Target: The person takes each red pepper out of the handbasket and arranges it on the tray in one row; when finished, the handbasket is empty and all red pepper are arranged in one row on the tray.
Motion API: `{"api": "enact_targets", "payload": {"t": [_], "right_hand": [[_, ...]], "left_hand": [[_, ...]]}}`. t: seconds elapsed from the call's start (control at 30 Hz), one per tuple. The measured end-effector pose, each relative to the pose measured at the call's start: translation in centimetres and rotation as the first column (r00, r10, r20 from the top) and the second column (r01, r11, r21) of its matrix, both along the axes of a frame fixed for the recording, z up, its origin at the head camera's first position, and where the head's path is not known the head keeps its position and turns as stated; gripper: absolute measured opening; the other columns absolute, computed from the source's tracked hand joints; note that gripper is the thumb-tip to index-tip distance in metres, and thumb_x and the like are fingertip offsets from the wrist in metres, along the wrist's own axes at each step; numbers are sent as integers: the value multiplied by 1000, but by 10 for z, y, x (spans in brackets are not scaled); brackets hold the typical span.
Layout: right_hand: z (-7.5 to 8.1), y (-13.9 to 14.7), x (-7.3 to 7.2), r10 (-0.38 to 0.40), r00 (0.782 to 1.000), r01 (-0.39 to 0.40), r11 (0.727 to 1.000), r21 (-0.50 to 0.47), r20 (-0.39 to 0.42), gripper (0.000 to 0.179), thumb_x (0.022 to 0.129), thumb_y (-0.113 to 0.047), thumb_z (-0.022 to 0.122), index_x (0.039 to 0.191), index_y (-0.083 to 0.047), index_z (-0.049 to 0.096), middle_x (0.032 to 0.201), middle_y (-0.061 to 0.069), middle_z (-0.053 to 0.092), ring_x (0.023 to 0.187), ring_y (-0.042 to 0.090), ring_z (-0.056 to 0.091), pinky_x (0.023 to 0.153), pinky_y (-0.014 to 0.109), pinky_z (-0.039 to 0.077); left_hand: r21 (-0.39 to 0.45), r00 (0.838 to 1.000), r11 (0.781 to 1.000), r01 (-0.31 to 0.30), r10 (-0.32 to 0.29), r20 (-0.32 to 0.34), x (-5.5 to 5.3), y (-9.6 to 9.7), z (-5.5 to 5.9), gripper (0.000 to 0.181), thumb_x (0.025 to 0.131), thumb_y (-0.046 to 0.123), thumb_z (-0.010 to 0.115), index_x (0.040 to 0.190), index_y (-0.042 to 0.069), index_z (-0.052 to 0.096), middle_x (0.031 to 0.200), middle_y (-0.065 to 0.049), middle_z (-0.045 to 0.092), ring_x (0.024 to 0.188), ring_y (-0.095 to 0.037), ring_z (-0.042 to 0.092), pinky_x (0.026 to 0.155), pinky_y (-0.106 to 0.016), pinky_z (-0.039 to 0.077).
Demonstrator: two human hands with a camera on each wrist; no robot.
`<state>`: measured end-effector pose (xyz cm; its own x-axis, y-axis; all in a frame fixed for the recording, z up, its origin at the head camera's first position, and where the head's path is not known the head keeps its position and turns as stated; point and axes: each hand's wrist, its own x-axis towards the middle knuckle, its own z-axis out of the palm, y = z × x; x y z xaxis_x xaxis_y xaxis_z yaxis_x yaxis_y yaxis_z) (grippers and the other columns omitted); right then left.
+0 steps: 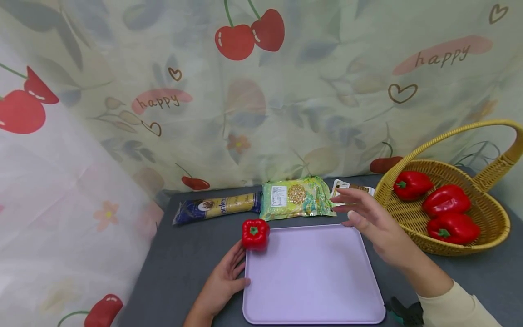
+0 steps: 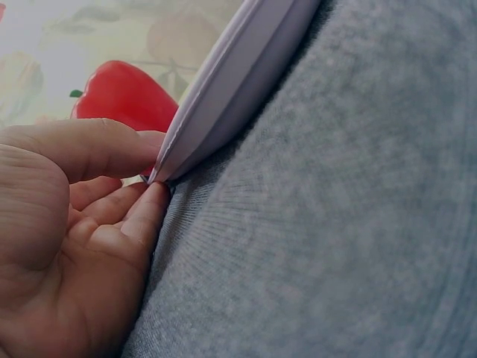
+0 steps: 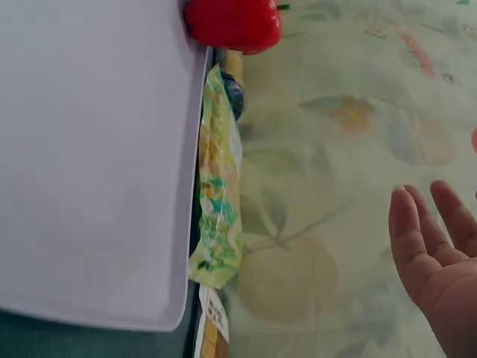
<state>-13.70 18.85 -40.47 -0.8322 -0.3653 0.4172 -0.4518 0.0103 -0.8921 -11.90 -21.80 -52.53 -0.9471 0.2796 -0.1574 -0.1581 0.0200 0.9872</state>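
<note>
A lilac tray (image 1: pixel 310 277) lies on the grey cloth. At its far left corner stands a red bell pepper (image 1: pixel 255 234), green stem end facing the head camera. My left hand (image 1: pixel 220 284) is at the tray's left side, just below that pepper. The left wrist view shows the thumb (image 2: pixel 112 145) over the tray's rim (image 2: pixel 216 89) and fingertips under it, pinching the edge. Over the tray's far right corner my right hand (image 1: pixel 377 227) hovers with fingers extended, holding nothing. The right wrist view shows those fingers (image 3: pixel 410 231) apart from the tray and pepper.
A wicker basket (image 1: pixel 502 227) with a tall handle holds three red bell peppers (image 1: pixel 447 200) on the right. Behind the tray lie a blue-and-yellow pasta packet (image 1: pixel 220 208), a green bag (image 1: pixel 298 197) and a small packet (image 1: pixel 339 185). A dark object (image 1: pixel 404 311) lies near the right forearm.
</note>
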Motion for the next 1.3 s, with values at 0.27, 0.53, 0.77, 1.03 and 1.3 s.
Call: {"api": "enact_targets", "payload": {"t": [0.27, 0.53, 0.77, 1.03, 1.3], "right_hand": [[-2, 41, 6, 57, 998, -56, 996, -68, 14, 52, 115, -9, 31, 166, 2, 31, 158, 25, 47, 138, 32, 54, 105, 34, 55], [-7, 79, 7, 44, 999, -42, 985, -170, 12, 53, 117, -14, 23, 166, 5, 28, 158, 24, 48, 138, 31, 55, 104, 32, 55], [-8, 112, 7, 5, 999, 4, 977, -212, 44, 54, 119, -20, 19, 166, 5, 30, 156, 21, 52, 136, 30, 59, 101, 32, 56], [-22, 152, 3, -189, 973, 206, 971, -125, 131, 51, 118, -15, 28, 168, -10, 36, 155, 7, 56, 132, 20, 59, 96, 22, 55], [-51, 196, -8, -334, 935, 342, 938, -56, 120, 51, 120, -16, 27, 171, -15, 32, 152, -1, 55, 127, 10, 60, 92, 14, 53]], "left_hand": [[0, 1000, 1000, 3, -3, -1, 0, 0, 0, 105, 82, -25, 72, 172, -1, 22, 177, -21, 23, 162, -37, 20, 121, -34, 36], [7, 1000, 1000, 2, -1, -2, 1, 0, 2, 105, 82, -25, 72, 171, -2, 21, 176, -22, 22, 162, -37, 20, 121, -33, 36], [19, 1000, 1000, 7, -7, -16, 2, -1, 1, 104, 82, -25, 71, 171, -3, 21, 176, -24, 22, 162, -39, 20, 120, -32, 37], [25, 1000, 1000, 1, -1, 4, 1, 0, 0, 105, 83, -25, 71, 172, -1, 21, 177, -21, 22, 162, -36, 20, 120, -31, 37], [21, 1000, 1000, -3, 3, 11, 2, 0, 1, 104, 84, -23, 73, 172, 1, 22, 177, -20, 23, 162, -36, 21, 121, -33, 37]]}}
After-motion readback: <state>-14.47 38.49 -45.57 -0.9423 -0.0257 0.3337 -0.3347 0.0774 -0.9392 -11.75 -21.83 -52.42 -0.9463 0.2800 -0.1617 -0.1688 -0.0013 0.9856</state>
